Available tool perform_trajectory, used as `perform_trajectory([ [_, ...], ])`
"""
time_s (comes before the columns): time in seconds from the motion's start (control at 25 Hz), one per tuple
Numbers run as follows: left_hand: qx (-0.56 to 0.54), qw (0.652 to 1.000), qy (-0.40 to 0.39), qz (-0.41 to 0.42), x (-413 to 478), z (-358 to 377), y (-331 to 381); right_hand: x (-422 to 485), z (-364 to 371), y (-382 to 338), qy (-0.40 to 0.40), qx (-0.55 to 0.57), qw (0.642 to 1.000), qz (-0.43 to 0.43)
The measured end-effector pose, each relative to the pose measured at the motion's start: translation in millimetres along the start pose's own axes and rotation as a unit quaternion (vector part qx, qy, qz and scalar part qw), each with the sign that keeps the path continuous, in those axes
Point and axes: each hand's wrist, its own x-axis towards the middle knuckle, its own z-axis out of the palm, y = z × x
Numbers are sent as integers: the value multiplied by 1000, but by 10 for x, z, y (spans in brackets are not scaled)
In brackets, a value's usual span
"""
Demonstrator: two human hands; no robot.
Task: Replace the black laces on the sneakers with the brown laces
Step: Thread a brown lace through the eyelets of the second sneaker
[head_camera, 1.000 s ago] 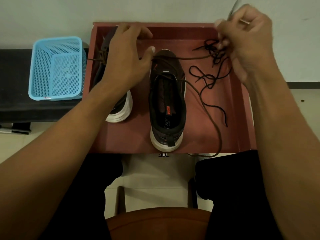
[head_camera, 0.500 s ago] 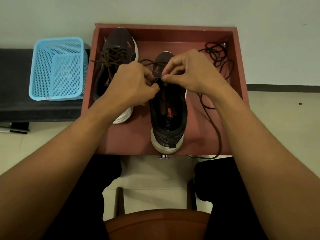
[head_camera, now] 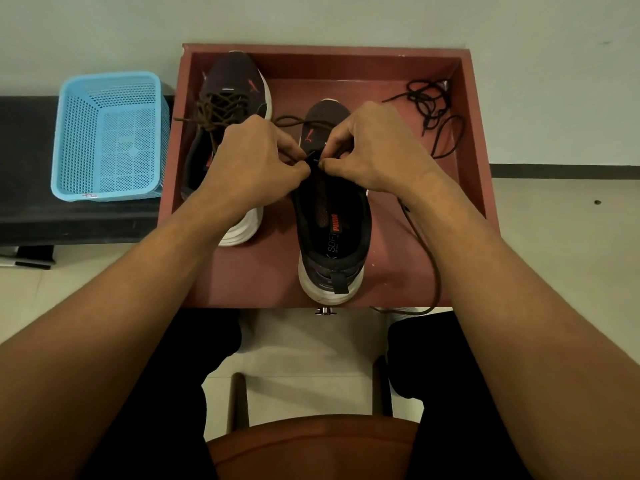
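The red tray (head_camera: 346,51) holds 2 sneakers. The unlaced sneaker (head_camera: 334,237) stands at the tray's centre. The laced sneaker (head_camera: 235,81) stands in its far-left part. The left hand (head_camera: 256,164) and right hand (head_camera: 377,147) meet over the unlaced sneaker's tongue. Their fingers are curled, each hand pinching the brown lace (head_camera: 438,271), which trails over the tray's near edge. The black laces (head_camera: 429,98) lie in the tray's far-right corner.

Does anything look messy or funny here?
Yes. The long brown shoelace from the right dark sneaker droops over the red wooden tray's near edge, and the loose black laces lie tangled in its far right corner.
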Motion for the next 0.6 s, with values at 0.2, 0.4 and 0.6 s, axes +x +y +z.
perform_trajectory([
  [0.2,27,999,3,19,-4,26,23,28,148,-80,27,-38,999,18],
  [0.4,31,999,-12,29,15,43,9,35,239,-125,69,-80,994,37],
  [0.6,-37,999,-28,-5,66,39,-51,14,171,-95,56,-63,995,47],
])
